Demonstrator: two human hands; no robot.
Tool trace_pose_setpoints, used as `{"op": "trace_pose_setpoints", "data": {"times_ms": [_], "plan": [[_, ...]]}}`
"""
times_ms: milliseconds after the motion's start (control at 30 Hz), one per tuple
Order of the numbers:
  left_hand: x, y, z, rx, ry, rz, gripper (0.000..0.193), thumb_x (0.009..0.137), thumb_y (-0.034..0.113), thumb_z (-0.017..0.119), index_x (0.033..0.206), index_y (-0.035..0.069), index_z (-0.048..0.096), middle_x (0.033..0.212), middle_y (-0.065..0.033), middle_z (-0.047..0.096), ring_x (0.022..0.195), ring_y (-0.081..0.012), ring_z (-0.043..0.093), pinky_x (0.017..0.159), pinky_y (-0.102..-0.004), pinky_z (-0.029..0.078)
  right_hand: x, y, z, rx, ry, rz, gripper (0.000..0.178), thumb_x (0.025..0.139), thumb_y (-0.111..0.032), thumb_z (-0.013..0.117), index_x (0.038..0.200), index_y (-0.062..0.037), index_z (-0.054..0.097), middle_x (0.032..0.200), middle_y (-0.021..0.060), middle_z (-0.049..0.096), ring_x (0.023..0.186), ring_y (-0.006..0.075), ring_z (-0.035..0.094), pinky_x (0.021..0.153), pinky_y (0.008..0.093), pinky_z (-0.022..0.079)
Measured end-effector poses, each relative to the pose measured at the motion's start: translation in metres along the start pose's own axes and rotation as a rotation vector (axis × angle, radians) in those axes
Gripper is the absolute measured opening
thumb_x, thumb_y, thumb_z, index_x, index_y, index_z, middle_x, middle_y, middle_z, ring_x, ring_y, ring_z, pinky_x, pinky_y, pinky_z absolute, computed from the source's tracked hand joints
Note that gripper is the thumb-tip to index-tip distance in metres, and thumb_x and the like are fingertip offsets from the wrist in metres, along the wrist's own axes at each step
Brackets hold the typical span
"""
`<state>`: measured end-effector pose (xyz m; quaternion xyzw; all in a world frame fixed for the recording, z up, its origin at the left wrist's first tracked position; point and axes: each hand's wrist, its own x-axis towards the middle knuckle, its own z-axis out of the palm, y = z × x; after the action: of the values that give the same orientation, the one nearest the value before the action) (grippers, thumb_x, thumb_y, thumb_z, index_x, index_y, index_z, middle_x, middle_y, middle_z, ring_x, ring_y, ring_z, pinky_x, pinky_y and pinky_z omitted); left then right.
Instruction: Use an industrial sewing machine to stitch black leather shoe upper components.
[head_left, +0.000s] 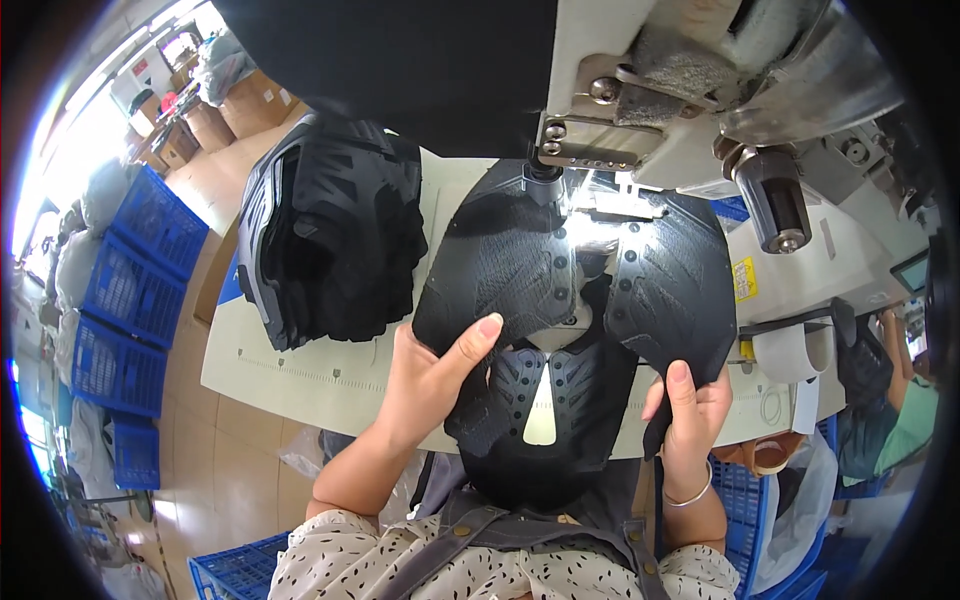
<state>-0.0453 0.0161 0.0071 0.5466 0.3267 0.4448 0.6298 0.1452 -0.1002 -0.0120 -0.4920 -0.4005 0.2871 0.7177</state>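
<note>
A black shoe upper [500, 250] with textured overlays and rows of eyelet holes lies spread under the head of a sewing machine [600, 140]. My left hand [440, 370] pinches its left side, thumb on top and fingers underneath. On the opposite side, my right hand [692, 405] grips the lower right edge, thumb also on top. A second black upper piece [585, 400] with eyelet rows sits nearer to me, between my hands; whether it is joined to the first I cannot tell. The needle area is partly hidden by glare and the machine head.
A tall stack of black shoe uppers [330, 240] stands on the left of the pale worktable [300, 385], which has ruler marks along its edge. Blue crates [120, 370] are piled at the far left. Another person [905, 400] is at the right edge.
</note>
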Motion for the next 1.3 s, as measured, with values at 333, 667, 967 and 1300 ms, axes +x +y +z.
{"op": "trace_pose_setpoints", "data": {"times_ms": [333, 667, 967, 1300], "plan": [[0.034, 0.015, -0.002, 0.022, -0.058, 0.011, 0.016, 0.084, 0.016, 0.061, 0.082, 0.000, 0.062, 0.070, 0.0012, 0.059, 0.059, -0.0032, 0.049, 0.053, -0.0186, 0.039, 0.034, -0.001, 0.004, 0.050, 0.016, 0.037, 0.022, 0.089, -0.014, 0.052, 0.104, 0.0020, 0.048, 0.087, 0.0087, 0.059, 0.047, 0.0119, 0.049, 0.043, 0.0225, 0.041], [0.050, 0.017, -0.004, -0.055, -0.085, 0.011, 0.018, 0.085, 0.016, 0.060, 0.088, -0.001, 0.063, 0.073, -0.0004, 0.061, 0.062, -0.0049, 0.053, 0.057, -0.0184, 0.041, 0.043, 0.002, 0.003, 0.077, 0.017, 0.021, 0.019, 0.089, -0.014, 0.051, 0.101, 0.0004, 0.050, 0.093, 0.0073, 0.060, 0.049, 0.0101, 0.049, 0.045, 0.0215, 0.041], [0.081, 0.037, -0.001, -0.341, -0.019, -0.111, 0.024, 0.087, 0.018, 0.051, 0.093, -0.005, 0.056, 0.074, -0.0118, 0.061, 0.052, -0.0165, 0.058, 0.042, -0.0228, 0.047, 0.070, -0.001, -0.011, 0.006, -0.014, 0.105, 0.014, 0.088, -0.017, 0.052, 0.094, -0.0038, 0.051, 0.061, 0.0010, 0.051, 0.048, 0.0065, 0.045, 0.047, 0.0192, 0.035], [0.085, 0.076, -0.072, 0.014, 0.404, 0.475, 0.040, 0.082, -0.001, 0.052, 0.121, -0.001, 0.048, 0.095, -0.0141, 0.060, 0.072, -0.0148, 0.061, 0.050, -0.0247, 0.050, 0.136, 0.030, 0.004, 0.021, -0.049, 0.001, 0.022, 0.087, -0.011, 0.053, 0.105, 0.0011, 0.051, 0.076, 0.0048, 0.057, 0.058, 0.0066, 0.049, 0.050, 0.0205, 0.040]]}}
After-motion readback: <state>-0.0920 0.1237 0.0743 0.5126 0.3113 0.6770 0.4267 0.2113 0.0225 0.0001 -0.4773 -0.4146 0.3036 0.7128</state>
